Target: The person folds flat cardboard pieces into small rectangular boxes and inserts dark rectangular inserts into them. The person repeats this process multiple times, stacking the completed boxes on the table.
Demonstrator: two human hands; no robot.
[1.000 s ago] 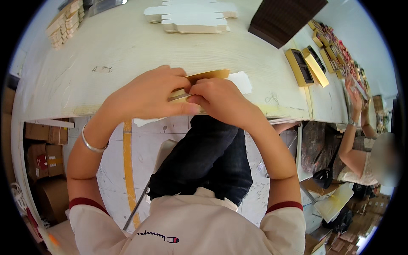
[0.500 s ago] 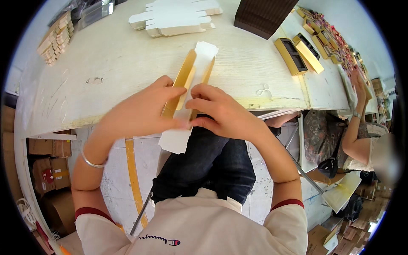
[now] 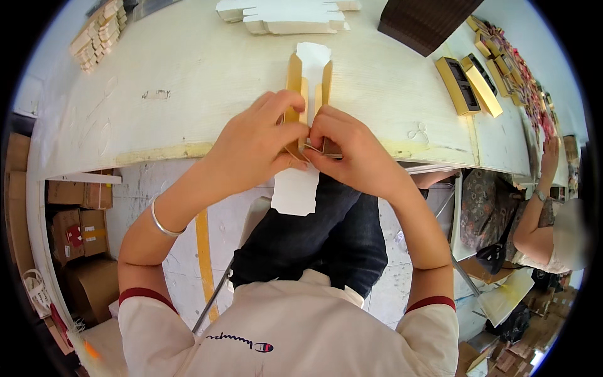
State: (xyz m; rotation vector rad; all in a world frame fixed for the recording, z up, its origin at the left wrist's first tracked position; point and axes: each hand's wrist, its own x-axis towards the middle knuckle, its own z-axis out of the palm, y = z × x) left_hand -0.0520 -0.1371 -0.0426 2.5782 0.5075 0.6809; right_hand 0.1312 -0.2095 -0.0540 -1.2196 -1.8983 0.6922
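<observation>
Farthest to the left of the hands, below table [image 3: 201,75] height, sit brown cardboard boxes [image 3: 94,232]. Beyond the left hand, toward the table's far left corner, stands a stack of cream-coloured pieces [image 3: 97,38], layered unevenly. A silver bangle [image 3: 159,226] circles the wrist just behind the left hand.

The left hand [image 3: 267,135] comes in from the left side of a partly folded gold-and-white carton [image 3: 311,88], its thumb and fingers closed on the carton's left wall near the end closest to the person. The carton lies between the 2 hands: beyond them, 2 gold side walls stand up along a white base that ends in a white flap, while a white panel [image 3: 295,191] hangs out on the near side, past the table edge, above the person's dark trousers. Straight ahead of the hands, well apart from the carton, lies a pile of flat white card blanks [image 3: 295,19].

The right hand [image 3: 352,141] pinches the carton's right side, its fingertips just beside those of the left. To its right, a thin looped thread [image 3: 419,132] rests on the table; farther out are a dark brown ridged block [image 3: 427,25], gold boxes [image 3: 461,88] with black inserts, and a co-worker's bare arm [image 3: 531,223].
</observation>
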